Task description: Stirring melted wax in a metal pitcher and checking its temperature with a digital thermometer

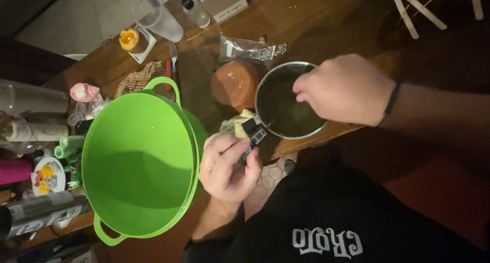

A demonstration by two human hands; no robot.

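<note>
A round metal pot (278, 105) with dark contents stands near the wooden table's front edge. My right hand (343, 88) reaches into it from the right, fingers curled as if around something I cannot see. My left hand (227, 163) holds a small black device with a light display (255, 132) just left of the pot's rim. A large green plastic tub (138, 161) with two handles sits empty to the left of my left hand.
A terracotta bowl (236, 82) sits behind the pot, with a clear bag of small parts (247, 49) beyond it. An overturned clear cup (158, 17), a fork (173, 56), wooden sticks (413, 7) and clutter (41, 140) at the left crowd the wooden table (306, 18).
</note>
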